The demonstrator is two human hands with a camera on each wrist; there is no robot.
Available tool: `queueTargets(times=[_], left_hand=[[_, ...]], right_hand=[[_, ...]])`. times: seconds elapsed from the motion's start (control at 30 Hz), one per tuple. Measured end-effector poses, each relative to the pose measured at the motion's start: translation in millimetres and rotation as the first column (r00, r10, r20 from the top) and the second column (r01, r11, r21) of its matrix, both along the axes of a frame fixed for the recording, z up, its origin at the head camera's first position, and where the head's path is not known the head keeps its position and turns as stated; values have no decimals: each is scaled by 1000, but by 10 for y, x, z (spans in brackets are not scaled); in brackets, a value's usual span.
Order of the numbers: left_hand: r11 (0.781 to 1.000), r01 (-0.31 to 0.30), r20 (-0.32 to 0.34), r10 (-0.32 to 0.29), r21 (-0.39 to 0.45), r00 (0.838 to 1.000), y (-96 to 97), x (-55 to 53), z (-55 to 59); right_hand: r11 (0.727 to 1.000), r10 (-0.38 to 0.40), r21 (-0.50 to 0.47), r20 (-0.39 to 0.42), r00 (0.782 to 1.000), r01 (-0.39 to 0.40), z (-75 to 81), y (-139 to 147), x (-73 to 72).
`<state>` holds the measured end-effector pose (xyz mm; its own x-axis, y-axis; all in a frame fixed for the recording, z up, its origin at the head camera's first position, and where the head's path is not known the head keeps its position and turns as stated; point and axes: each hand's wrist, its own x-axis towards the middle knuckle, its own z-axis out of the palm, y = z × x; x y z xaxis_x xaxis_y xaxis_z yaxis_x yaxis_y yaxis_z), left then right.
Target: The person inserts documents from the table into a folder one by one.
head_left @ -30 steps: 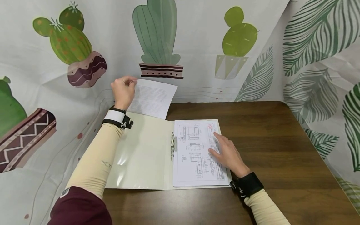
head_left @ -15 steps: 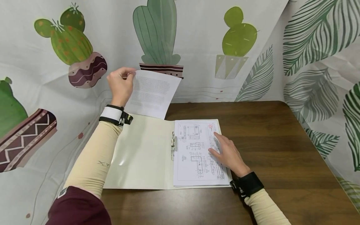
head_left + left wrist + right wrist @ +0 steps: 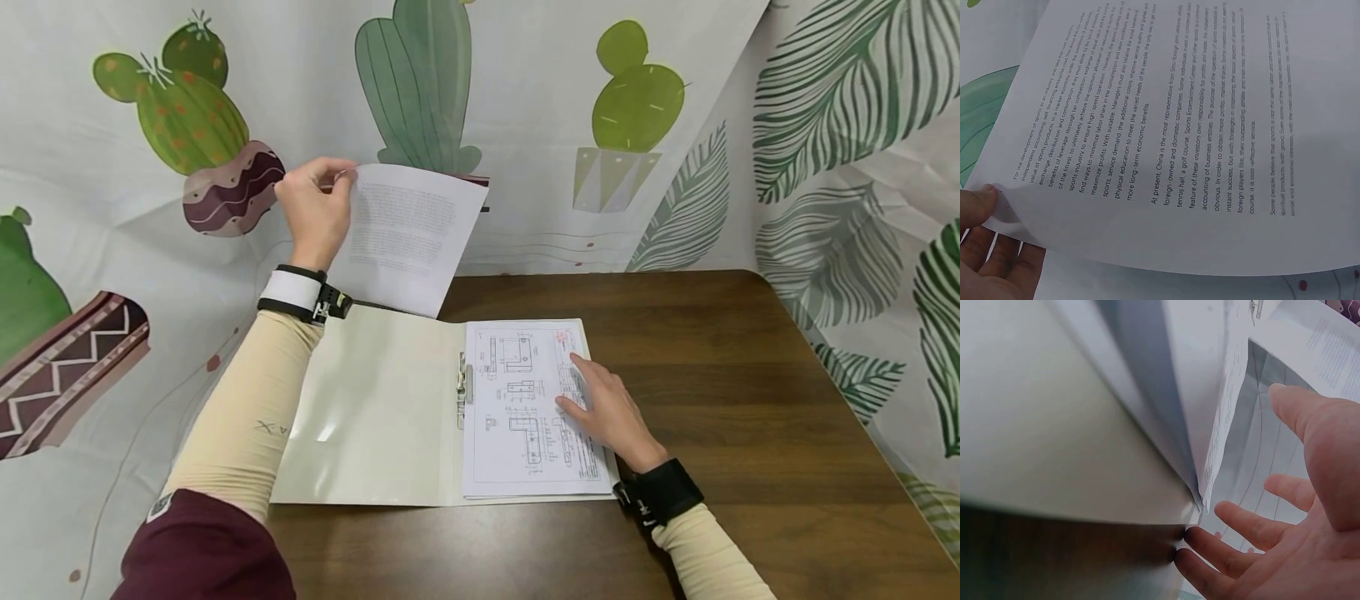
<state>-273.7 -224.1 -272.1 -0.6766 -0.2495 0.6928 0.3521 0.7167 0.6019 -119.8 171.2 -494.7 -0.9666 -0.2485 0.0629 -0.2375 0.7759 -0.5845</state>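
Between thumb and fingers, my left hand (image 3: 317,212) pinches the corner of a sheet of paper (image 3: 405,229). English text covers the sheet, as the left wrist view shows close up. It stands raised behind an open cream folder (image 3: 375,400), slightly bent. On the folder's right side lies a stack of papers (image 3: 506,454) topped by a technical drawing with a red stamp. A metal clip (image 3: 462,387) sits along the stack's left edge. My right hand (image 3: 611,412), fingers spread, is at the right edge of the stack; the right wrist view shows its fingers (image 3: 1254,525) extended.
The folder lies on a dark brown wooden table (image 3: 697,358). Behind the table hangs a white cloth (image 3: 525,108) printed with cacti, and a leaf-patterned cloth (image 3: 840,233) runs along the right side.
My left hand has risen and shifted slightly left, lifting the sheet higher against the cloth. My right hand and the folder have stayed in place.
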Motion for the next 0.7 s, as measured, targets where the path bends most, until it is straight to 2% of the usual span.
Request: queueTargets(times=[0.3,0.47,0.7], left_hand=[[1000,5,-25,-5,29,1000,52,-4,145],[997,41,-38,-38,69,999,69,-7,204],[988,79,-14,-78,130,997,98,4,282]], right_hand=[[1000,0,2,1,1000,0,0,8,1],[1000,-3,1,3,1000,3,9,8,2],[1000,-3,9,-8,1000,3,7,23,4]])
